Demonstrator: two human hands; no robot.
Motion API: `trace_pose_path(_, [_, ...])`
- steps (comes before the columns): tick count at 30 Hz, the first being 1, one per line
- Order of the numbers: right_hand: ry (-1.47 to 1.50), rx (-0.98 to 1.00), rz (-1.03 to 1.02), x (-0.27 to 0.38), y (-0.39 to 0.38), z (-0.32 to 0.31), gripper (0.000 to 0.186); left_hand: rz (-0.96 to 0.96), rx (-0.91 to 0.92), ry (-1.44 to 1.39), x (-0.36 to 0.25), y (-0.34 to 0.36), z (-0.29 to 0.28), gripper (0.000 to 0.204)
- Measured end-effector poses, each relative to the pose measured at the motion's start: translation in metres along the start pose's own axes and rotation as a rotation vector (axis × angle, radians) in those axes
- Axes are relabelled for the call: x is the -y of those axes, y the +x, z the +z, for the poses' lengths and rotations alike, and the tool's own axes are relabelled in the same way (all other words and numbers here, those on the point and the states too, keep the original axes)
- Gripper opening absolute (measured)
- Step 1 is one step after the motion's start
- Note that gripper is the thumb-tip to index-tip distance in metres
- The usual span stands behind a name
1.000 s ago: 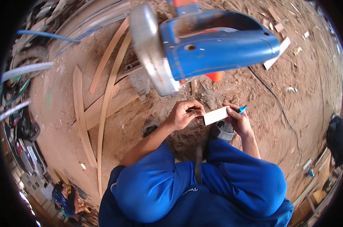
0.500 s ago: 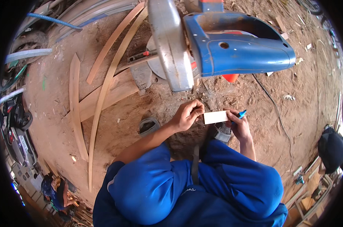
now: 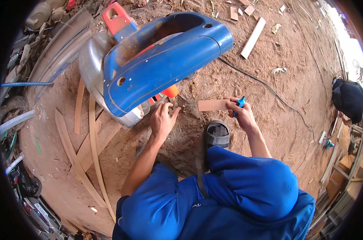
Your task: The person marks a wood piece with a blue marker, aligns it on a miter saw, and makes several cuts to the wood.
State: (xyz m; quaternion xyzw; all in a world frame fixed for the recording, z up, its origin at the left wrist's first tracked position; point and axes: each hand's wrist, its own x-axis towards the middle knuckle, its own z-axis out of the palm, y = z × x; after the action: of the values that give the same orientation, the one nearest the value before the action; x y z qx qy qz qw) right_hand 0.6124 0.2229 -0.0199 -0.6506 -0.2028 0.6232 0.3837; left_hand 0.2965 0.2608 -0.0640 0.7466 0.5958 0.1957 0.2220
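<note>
A blue cut-off saw with a silver guard fills the upper middle, an orange part beneath its body. My left hand is open below the saw, fingers apart and slightly curled near its base. My right hand, right of centre, grips both a small flat piece of light wood, held out toward the left, and a blue marker. My sandal and blue-clad legs show beneath the hands.
Long wooden strips lie on the sawdust-covered ground at the left. A black cable runs to the right. A white offcut lies beyond the saw. A dark bag sits at the right edge. Scrap and metal lengths line the left.
My left hand has let go of the wood piece and moved left toward the saw. My right hand has lifted the wood and marker. The view has turned, shifting the saw leftward.
</note>
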Motion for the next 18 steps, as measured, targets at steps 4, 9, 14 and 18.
trace_pose_path(4, [0.001, 0.025, 0.014, -0.006, -0.009, 0.013, 0.032, -0.043, -0.005, 0.0, 0.004, 0.004, 0.011, 0.027])
trace_pose_path(9, [-0.012, 0.085, 0.03, -0.009, -0.01, 0.017, 0.03, -0.063, -0.086, 0.022, 0.013, -0.002, 0.016, 0.024])
trace_pose_path(14, [0.027, 0.05, 0.032, -0.005, -0.011, 0.012, 0.031, -0.046, -0.085, 0.001, 0.012, -0.003, 0.019, 0.02])
trace_pose_path(18, [0.046, 0.048, 0.007, -0.007, -0.007, 0.005, 0.031, 0.09, -0.128, 0.07, 0.015, -0.005, 0.017, 0.014])
